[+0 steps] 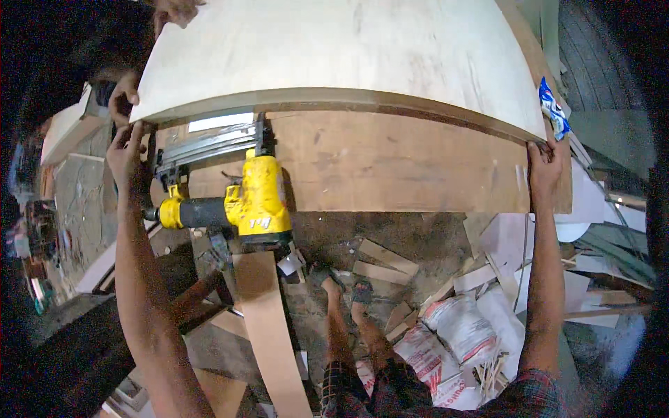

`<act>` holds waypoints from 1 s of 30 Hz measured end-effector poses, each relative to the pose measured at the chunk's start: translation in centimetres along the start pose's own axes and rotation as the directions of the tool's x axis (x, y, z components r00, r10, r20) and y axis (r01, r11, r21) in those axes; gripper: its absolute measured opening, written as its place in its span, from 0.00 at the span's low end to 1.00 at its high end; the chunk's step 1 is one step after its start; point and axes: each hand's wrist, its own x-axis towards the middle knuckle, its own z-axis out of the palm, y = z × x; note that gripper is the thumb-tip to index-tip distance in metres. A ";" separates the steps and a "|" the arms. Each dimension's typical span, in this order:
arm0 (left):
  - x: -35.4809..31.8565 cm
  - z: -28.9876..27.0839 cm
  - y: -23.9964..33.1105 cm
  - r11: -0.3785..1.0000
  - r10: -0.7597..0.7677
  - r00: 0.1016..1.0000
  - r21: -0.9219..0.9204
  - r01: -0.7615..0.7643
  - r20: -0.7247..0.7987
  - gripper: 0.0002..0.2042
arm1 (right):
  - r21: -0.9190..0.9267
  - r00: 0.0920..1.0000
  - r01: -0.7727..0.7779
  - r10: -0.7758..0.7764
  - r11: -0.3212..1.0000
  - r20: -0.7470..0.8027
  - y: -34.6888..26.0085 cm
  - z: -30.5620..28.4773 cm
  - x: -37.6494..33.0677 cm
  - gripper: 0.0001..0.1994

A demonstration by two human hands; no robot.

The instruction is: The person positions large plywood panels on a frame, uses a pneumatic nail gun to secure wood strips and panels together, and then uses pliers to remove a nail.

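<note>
A large whitish wooden panel (334, 56) with a thick front edge lies over the brown wooden worktop (390, 164). My left hand (127, 155) grips its near left corner, the fingers bent at the edge. At the near right corner my right hand (546, 167) has its thumb and fingers closed on the panel. A yellow and black nail gun (261, 198) rests on the worktop just right of my left hand, its long magazine close below the panel's front edge. Another person's hand (124, 96) is at the panel's left corner, and a second hand (178, 10) is on its far left edge.
A blue and white packet (552, 108) is by the panel's right edge. A long brown board (272, 334) slopes down from below the nail gun. White sacks (463, 327) and board offcuts (387, 258) litter the floor around my feet. More wooden pieces (73, 132) are at the left.
</note>
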 end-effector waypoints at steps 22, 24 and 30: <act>1.8 -0.2 -4.0 0.917 -0.374 0.927 -0.137 0.374 0.031 0.24 | 0.016 0.979 -0.092 0.093 0.996 -0.184 -0.7 -0.1 0.9 0.13; 1.8 -0.6 -4.8 0.934 -0.330 0.943 -0.132 0.333 0.043 0.25 | 0.031 0.977 -0.121 0.124 0.992 -0.171 -0.8 -0.2 0.9 0.20; 1.2 -0.6 -5.7 0.974 -0.182 0.982 -0.125 0.188 0.060 0.25 | 0.117 0.976 -0.145 0.162 0.982 -0.147 -0.6 -0.7 0.6 0.16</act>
